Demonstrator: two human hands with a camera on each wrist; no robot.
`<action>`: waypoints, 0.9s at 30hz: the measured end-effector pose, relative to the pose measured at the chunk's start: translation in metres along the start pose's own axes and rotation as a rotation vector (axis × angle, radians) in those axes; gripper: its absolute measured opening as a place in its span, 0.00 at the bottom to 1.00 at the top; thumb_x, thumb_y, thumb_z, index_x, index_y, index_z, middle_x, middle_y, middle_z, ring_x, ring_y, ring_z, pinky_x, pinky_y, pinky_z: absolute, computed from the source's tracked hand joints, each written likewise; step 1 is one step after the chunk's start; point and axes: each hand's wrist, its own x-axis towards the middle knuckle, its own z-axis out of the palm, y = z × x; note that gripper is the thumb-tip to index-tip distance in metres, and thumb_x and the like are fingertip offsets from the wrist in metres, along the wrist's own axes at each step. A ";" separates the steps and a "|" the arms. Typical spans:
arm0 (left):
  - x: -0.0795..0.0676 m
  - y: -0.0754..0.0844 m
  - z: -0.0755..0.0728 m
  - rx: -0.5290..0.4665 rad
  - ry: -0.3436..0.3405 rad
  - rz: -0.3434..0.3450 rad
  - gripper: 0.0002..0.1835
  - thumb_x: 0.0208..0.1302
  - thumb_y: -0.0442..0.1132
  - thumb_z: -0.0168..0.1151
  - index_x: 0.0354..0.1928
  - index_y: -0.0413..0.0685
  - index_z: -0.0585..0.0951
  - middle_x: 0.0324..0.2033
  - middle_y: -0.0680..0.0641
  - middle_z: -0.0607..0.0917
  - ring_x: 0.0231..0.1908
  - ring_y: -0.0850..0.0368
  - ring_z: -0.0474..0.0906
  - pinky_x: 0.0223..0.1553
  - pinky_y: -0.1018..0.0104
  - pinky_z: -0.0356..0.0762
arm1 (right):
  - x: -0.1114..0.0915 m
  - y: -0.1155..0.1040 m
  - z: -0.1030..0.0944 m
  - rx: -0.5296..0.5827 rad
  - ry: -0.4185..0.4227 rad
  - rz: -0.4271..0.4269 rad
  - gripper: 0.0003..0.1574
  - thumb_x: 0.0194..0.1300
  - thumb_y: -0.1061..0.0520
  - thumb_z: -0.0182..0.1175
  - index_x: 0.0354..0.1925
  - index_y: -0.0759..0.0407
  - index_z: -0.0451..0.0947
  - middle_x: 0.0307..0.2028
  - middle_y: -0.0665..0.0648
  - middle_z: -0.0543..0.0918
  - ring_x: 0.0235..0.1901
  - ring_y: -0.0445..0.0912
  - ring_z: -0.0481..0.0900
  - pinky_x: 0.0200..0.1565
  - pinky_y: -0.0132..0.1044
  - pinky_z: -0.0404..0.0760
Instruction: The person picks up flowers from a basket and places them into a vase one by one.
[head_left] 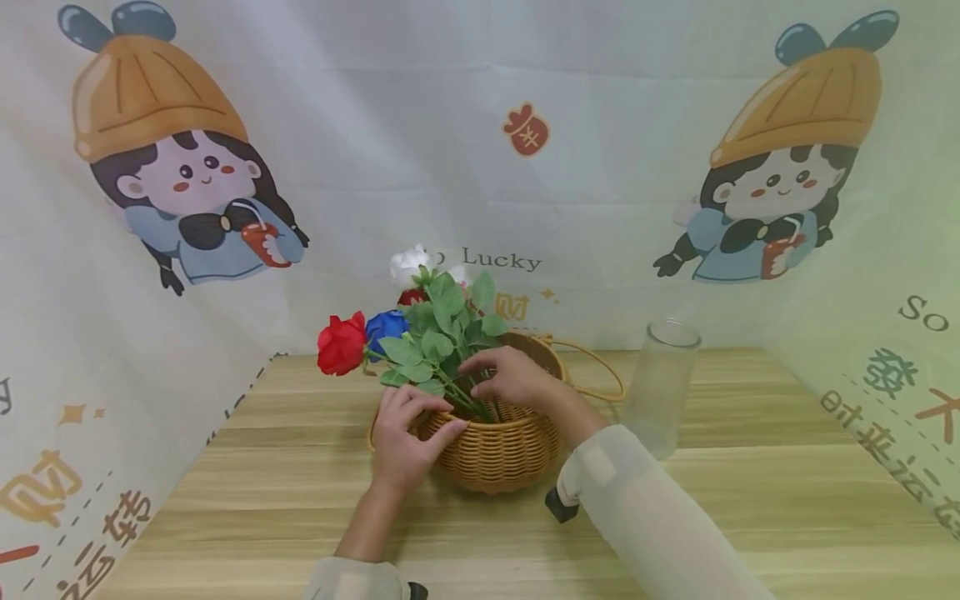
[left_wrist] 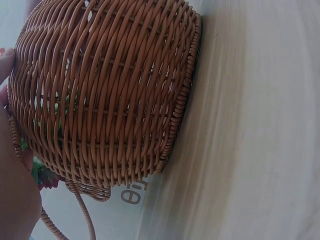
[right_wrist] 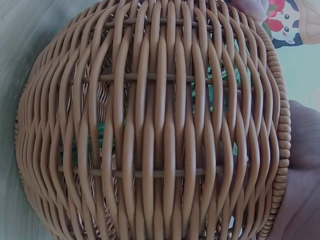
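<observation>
A woven wicker basket [head_left: 498, 454] stands on the table and holds a bunch of artificial flowers. They lean left over its rim: a red rose [head_left: 341, 343], a blue rose [head_left: 386, 332], a white flower [head_left: 409, 265] and a darker red one partly behind leaves [head_left: 446, 304]. At the basket's front left, my left hand [head_left: 405, 437] pinches the rim between thumb and fingers. My right hand [head_left: 517, 379] reaches over the basket, fingers bent beside the green stems [head_left: 465, 404]; whether it grips one cannot be seen. In both wrist views the basket wall hides most of the stems.
A tall clear glass vase [head_left: 660, 392] stands to the right of the basket, close to my right forearm. The basket's loop handle [head_left: 600, 367] sticks out towards it. Behind the wooden table [head_left: 247, 492] hangs a printed cloth backdrop [head_left: 390, 150].
</observation>
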 end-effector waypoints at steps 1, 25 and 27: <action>0.000 0.000 0.000 0.001 0.002 0.001 0.10 0.53 0.44 0.82 0.34 0.50 0.90 0.33 0.50 0.84 0.39 0.53 0.71 0.45 0.70 0.64 | 0.000 -0.001 0.000 0.018 0.022 0.006 0.22 0.73 0.62 0.63 0.64 0.57 0.81 0.63 0.59 0.83 0.67 0.56 0.77 0.65 0.52 0.78; 0.000 0.001 -0.002 -0.008 0.004 0.018 0.10 0.50 0.39 0.82 0.34 0.51 0.90 0.32 0.50 0.84 0.38 0.52 0.71 0.44 0.69 0.65 | 0.000 0.001 -0.005 0.319 0.148 0.139 0.22 0.72 0.64 0.64 0.62 0.68 0.80 0.52 0.66 0.87 0.44 0.50 0.86 0.48 0.49 0.86; 0.000 0.002 -0.002 -0.010 0.010 0.019 0.11 0.48 0.37 0.82 0.34 0.52 0.90 0.32 0.50 0.84 0.38 0.51 0.71 0.44 0.69 0.65 | -0.001 -0.001 -0.006 0.310 0.156 0.129 0.21 0.73 0.64 0.63 0.62 0.68 0.80 0.51 0.66 0.87 0.43 0.51 0.86 0.44 0.46 0.86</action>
